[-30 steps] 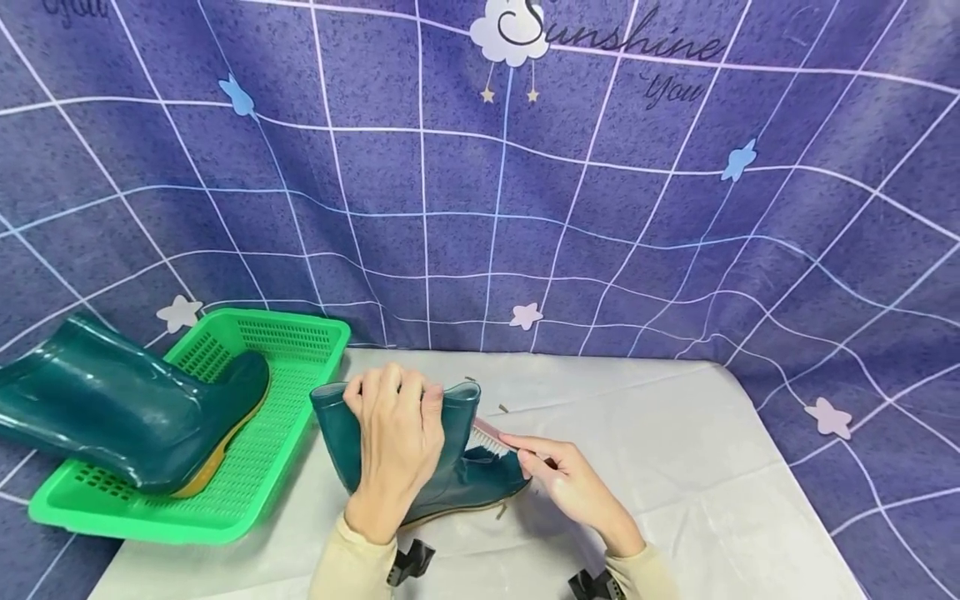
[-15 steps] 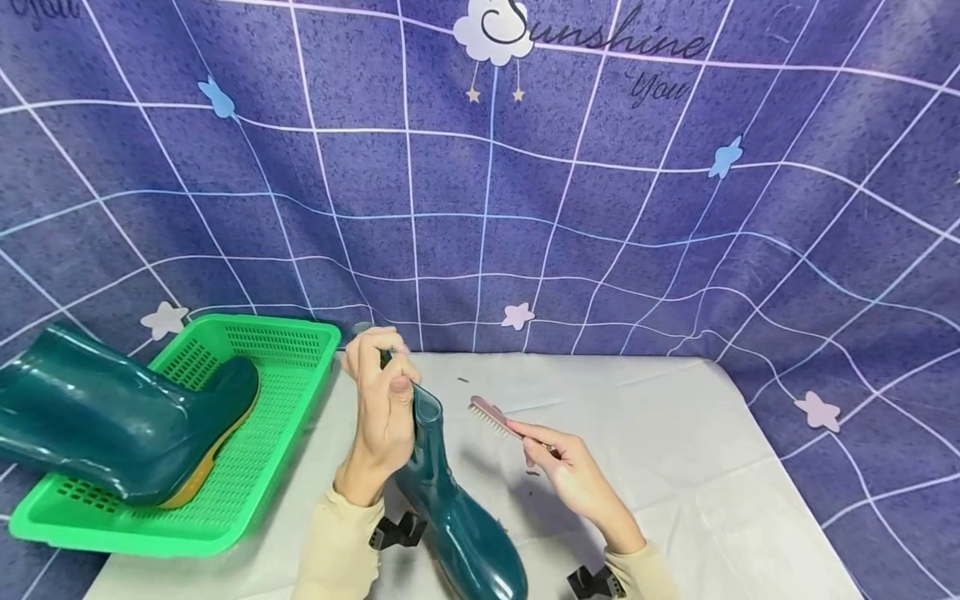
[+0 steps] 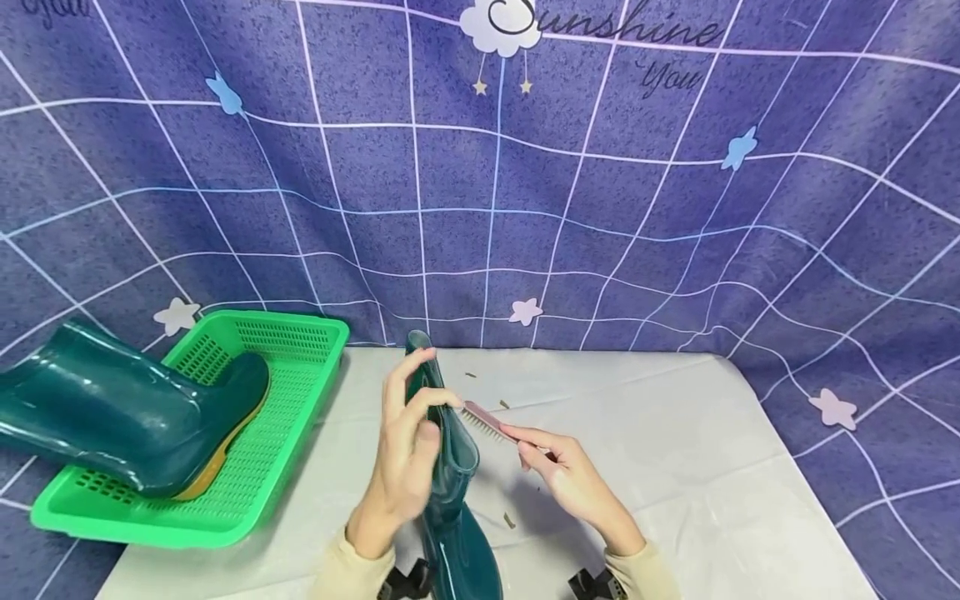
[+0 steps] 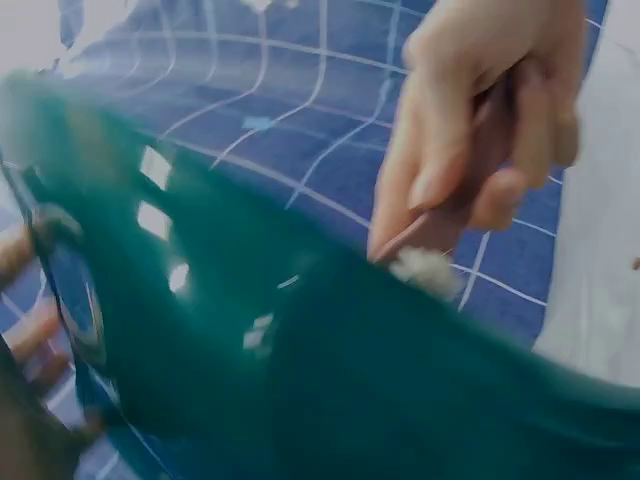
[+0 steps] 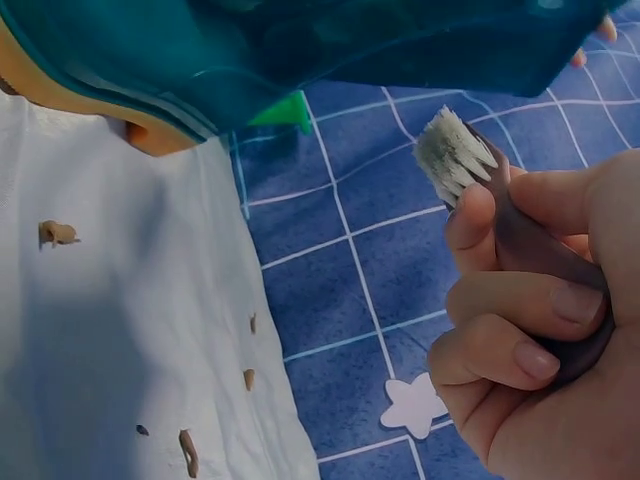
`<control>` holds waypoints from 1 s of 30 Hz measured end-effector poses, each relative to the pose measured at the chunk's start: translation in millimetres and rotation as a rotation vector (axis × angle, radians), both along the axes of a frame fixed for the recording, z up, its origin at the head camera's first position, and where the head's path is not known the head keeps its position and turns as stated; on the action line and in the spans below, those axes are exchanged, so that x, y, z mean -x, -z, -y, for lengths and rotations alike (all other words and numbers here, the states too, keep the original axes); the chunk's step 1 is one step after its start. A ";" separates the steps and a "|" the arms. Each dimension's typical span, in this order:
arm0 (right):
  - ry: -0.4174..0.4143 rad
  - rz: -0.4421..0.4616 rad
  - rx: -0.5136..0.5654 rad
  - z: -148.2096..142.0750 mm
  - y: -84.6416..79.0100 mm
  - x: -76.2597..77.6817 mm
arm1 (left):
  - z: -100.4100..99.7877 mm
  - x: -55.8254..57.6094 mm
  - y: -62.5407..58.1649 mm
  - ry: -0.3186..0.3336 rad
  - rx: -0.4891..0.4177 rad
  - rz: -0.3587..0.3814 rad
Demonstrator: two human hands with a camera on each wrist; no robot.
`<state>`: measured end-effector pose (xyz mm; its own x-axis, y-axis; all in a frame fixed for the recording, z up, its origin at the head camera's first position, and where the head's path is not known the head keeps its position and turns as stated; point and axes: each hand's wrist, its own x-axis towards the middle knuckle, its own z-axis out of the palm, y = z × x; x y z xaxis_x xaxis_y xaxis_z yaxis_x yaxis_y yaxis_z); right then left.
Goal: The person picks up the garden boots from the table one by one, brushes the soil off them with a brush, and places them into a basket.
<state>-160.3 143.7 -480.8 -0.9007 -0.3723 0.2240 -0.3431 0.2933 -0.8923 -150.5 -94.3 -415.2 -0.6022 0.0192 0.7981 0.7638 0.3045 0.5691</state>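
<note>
A glossy dark green rubber boot [image 3: 463, 554] is in front of me, toe towards me, its tall shaft rising to the back. My left hand [image 3: 397, 458] holds the shaft at its top, fingers spread and bent over the opening's rim, thumb on the near side. In the right wrist view the tan sole [image 5: 165, 138] shows. My right hand [image 3: 577, 487] grips a small brush [image 3: 487, 419] with a pinkish handle, just right of the shaft. Its pale bristles [image 5: 452, 150] point at the boot in the right wrist view. The left wrist view is blurred.
A green plastic basket [image 3: 300, 433] stands at the left, with a second green boot [image 3: 112, 408] lying in it, shaft over the rim. Several brown dirt bits [image 5: 188, 452] lie on the white tablecloth [image 3: 660, 433]. A blue-purple patterned curtain [image 3: 600, 208] hangs behind.
The boot has turned from sideways, toe right, to toe towards me. The left hand has shifted its fingers on the rim. The brush has moved off the boot's foot, back beside the shaft.
</note>
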 end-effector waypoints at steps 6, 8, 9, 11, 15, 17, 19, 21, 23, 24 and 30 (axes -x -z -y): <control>-0.016 0.026 0.012 0.1 -1.7 -1.6 | -23.4 -25.0 12.3 -0.211 -0.001 -0.102; -0.012 0.022 0.014 -0.3 -1.7 -2.0 | -30.1 -31.4 18.0 -0.332 0.011 -0.069; -0.011 0.014 0.014 -0.3 -1.6 -2.0 | -32.9 -33.9 20.3 -0.386 0.011 -0.037; -0.007 0.001 0.009 -0.6 -0.8 -1.8 | -37.8 -38.0 23.8 -0.478 0.001 0.036; 0.006 -0.012 0.001 -0.1 -0.2 -1.0 | -41.8 -43.7 22.2 -0.501 -0.080 0.188; 0.017 -0.009 -0.001 -0.6 -0.3 -0.7 | -41.7 -44.0 18.3 -0.465 -0.145 0.258; 0.021 -0.009 -0.002 -1.1 -0.4 -0.3 | -39.7 -42.4 12.1 -0.405 -0.243 0.343; 0.020 -0.009 -0.001 -1.9 -0.3 0.2 | -35.1 -38.0 7.0 -0.363 -0.347 0.419; 0.022 -0.015 -0.002 -2.7 0.1 0.7 | -29.1 -32.6 2.4 -0.338 -0.443 0.476; 0.027 -0.020 -0.001 -3.0 0.2 1.0 | -25.8 -29.0 0.5 -0.326 -0.491 0.495; 0.119 -0.049 0.041 0.1 1.0 1.0 | -10.6 -7.5 0.1 -0.220 -0.818 0.502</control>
<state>-161.3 143.6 -481.8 -0.9254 -0.2531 0.2819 -0.3519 0.2986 -0.8871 -143.0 -83.7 -415.3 -0.7987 -0.5784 0.1662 0.3496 -0.2212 0.9104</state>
